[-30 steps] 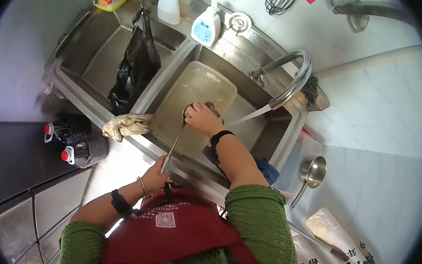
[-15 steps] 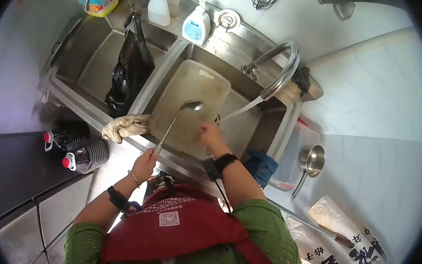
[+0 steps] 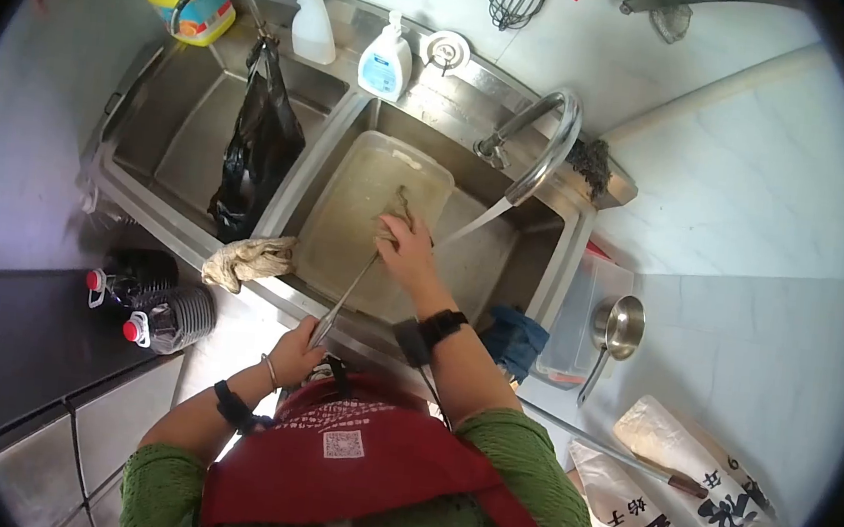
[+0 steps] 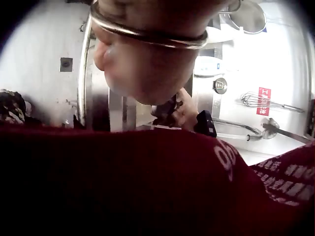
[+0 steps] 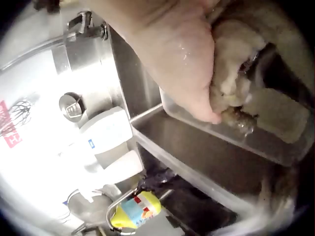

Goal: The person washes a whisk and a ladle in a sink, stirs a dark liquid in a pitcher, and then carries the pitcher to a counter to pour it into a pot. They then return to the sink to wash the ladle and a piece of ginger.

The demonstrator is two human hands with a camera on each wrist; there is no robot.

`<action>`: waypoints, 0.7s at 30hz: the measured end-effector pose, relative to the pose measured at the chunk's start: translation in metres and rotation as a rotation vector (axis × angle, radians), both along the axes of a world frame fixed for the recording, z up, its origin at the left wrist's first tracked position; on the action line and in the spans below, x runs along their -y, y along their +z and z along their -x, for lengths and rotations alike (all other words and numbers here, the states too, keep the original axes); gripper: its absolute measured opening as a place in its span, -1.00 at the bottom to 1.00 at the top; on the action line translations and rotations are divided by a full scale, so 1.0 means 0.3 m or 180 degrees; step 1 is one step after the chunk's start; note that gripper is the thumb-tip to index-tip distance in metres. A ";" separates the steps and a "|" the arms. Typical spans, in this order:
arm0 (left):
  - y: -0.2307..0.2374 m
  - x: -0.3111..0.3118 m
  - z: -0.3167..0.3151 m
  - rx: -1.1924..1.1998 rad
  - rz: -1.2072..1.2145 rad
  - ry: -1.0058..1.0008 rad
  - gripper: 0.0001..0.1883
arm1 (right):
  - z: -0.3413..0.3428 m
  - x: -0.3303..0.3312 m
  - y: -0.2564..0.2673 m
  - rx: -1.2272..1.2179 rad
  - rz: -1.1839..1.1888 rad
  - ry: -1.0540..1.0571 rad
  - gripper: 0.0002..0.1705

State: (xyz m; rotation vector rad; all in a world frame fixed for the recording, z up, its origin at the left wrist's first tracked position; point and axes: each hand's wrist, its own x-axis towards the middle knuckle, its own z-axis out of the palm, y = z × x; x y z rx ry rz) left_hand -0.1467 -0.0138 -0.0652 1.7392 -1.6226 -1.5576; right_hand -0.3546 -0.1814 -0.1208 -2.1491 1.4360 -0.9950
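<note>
My left hand (image 3: 296, 355) grips the handle end of a long metal ladle (image 3: 347, 295) at the sink's front edge. Over the tub, the right hand (image 3: 408, 250) holds a wet, brownish cloth (image 3: 404, 202) at the ladle's head, which the hand and cloth hide in the head view. The right wrist view has the beige cloth (image 5: 229, 59) bunched under the fingers and thumb. Below is a translucent plastic tub (image 3: 330, 225) of cloudy water, standing in the right basin. In the left wrist view the left hand (image 4: 147, 64) is seen from behind, its fingers hidden.
Water runs from the faucet (image 3: 552, 154) beside the tub. A black plastic bag (image 3: 256, 149) hangs in the left basin. A pale rag (image 3: 247, 260) lies on the front rim, a blue cloth (image 3: 515, 342) at the right corner. Bottles (image 3: 386, 65) line the back ledge.
Half a second ago the right hand was apart from the ladle, whose bowl showed over the tub. It has since moved up and left onto the ladle's head with the cloth.
</note>
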 end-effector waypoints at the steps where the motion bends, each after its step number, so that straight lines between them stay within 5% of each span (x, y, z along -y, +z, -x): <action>1: 0.021 0.002 0.004 0.0017 0.0005 0.0021 -0.67 | -0.010 0.017 0.003 0.0017 0.0005 0.0021 -0.57; 3: 0.046 0.007 -0.004 0.0334 -0.0176 -0.0105 -0.67 | -0.033 0.054 0.008 0.0010 -0.1214 0.0102 -0.54; 4: 0.040 -0.003 -0.012 0.0349 -0.0190 -0.0103 -0.67 | -0.042 0.072 0.034 0.0024 -0.1228 0.0107 -0.54; 6: 0.018 -0.026 -0.027 0.0488 0.0141 -0.0148 -0.68 | -0.054 0.115 0.092 0.0806 -0.2882 0.0480 -0.53; 9: 0.046 -0.030 -0.039 0.0743 0.0018 -0.0220 -0.69 | -0.061 0.192 -0.131 0.0875 -0.3500 0.0562 -0.47; 12: 0.032 -0.057 -0.070 0.0789 0.0066 -0.0363 -0.70 | -0.036 0.247 -0.171 0.0964 -0.4396 0.0744 -0.55; 15: 0.022 -0.072 -0.071 0.1018 0.0101 -0.0475 -0.70 | -0.017 0.209 -0.078 0.1275 -0.4767 0.0137 -0.66; 18: 0.019 -0.078 -0.066 0.1099 0.0222 -0.0667 -0.72 | 0.061 0.177 -0.366 0.2156 -0.4847 0.0070 -0.67; 21: 0.019 -0.068 -0.049 0.1232 0.0115 -0.0922 -0.74 | 0.074 0.076 -0.199 0.2982 -0.4673 -0.0655 -0.70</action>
